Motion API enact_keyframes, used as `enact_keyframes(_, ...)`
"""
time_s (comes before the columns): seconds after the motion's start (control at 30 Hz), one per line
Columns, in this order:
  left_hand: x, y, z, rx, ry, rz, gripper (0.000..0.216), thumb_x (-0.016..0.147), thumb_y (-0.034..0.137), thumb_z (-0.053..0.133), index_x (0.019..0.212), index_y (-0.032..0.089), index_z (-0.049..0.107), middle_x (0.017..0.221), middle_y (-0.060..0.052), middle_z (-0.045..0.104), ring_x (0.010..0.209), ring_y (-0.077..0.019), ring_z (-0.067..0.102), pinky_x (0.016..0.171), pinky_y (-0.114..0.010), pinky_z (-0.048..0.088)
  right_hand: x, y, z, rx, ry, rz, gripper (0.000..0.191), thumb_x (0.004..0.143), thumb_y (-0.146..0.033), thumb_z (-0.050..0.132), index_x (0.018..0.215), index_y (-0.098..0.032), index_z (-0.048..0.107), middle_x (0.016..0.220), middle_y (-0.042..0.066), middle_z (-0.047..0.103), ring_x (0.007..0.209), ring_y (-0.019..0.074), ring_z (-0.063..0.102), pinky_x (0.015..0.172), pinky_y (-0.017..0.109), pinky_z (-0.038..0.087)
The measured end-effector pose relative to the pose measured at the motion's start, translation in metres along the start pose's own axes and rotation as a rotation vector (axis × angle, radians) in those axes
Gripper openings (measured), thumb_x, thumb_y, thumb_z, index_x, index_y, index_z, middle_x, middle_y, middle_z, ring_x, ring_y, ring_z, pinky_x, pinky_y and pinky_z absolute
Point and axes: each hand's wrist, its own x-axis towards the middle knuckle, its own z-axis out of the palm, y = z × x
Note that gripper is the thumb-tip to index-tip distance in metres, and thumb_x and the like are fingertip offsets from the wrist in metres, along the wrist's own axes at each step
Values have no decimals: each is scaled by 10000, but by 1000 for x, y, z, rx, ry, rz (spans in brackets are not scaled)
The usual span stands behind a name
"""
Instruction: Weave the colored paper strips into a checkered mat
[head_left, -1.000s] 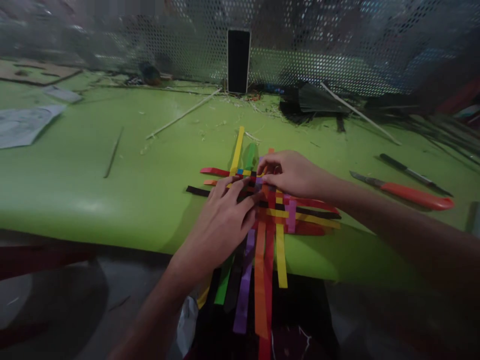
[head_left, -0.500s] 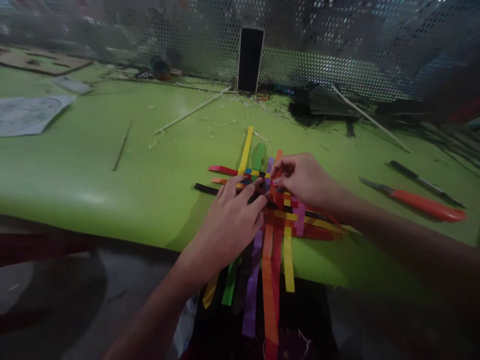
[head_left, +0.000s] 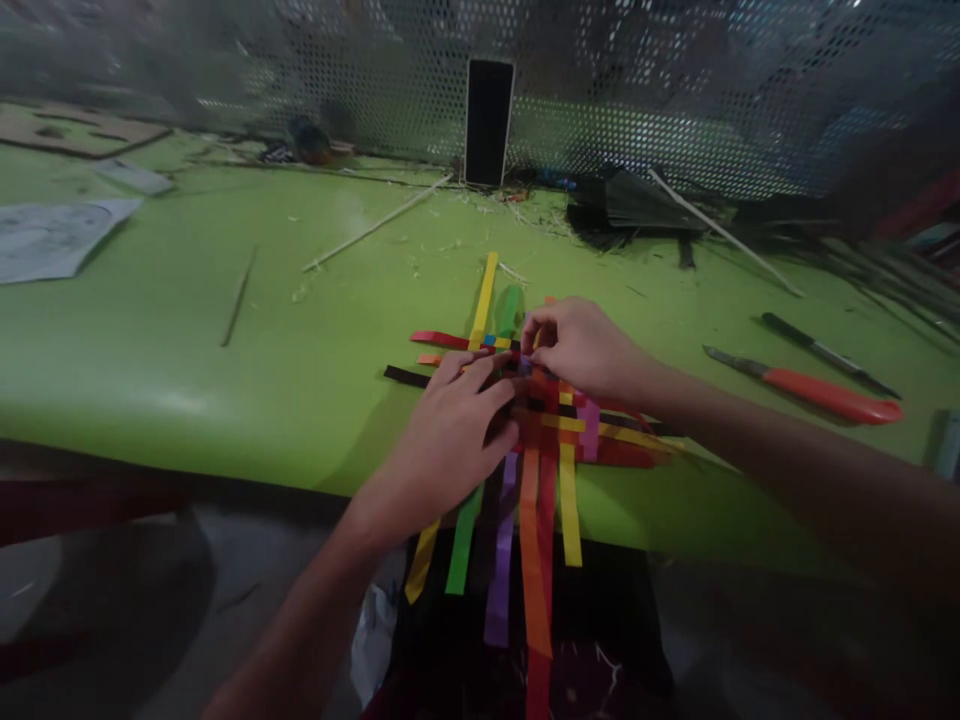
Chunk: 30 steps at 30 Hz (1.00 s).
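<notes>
A woven mat of coloured strips lies at the table's front edge, with red, yellow, black, orange, green and purple strips crossing over and under. Long loose ends, such as the purple strip and the orange strip, hang over the edge. My left hand rests on the weave's left part, fingers spread and pressing down. At the upper middle of the weave, my right hand pinches a strip between thumb and forefinger, beside the purple strip's top end. The fingers hide exactly which strip it is.
A red-handled knife and a black pen-like tool lie to the right. A phone leans against the perforated metal screen behind. Thin sticks, shavings, a dark strip bundle and paper lie around the green table.
My right hand has shifted slightly left along the weave, its fingers now closer to the purple strip's top. My left hand stays pressed on the weave. The whole view has shifted a little.
</notes>
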Motion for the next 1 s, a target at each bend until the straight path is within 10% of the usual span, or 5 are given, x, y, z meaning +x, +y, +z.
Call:
enact_keyframes(0.37,67,-51,-14,139,-203,148,186,947,73,579,952,124,758,1077,-101,697,1013,-224,678,953,-354,534,7,8,2,31,27,-11,210,762,-39,631,868,-150,773,797,50,748,677,160,611,648,271,428)
enact_keyframes(0.6,59,-51,-8,376,-200,324,223,1039,134,503,1058,109,725,1079,-125,702,989,-226,671,900,-355,566,-4,34,-3,318,101,-128,107,861,-141,683,960,-159,720,989,72,772,797,162,676,758,299,520)
enact_keyframes(1.0,68,-57,-10,739,-207,674,247,1046,117,455,1128,107,688,955,-113,716,864,-198,675,690,-274,536,-8,52,7,464,5,-158,126,932,-275,664,912,-159,709,741,-6,683,589,110,567,636,272,476)
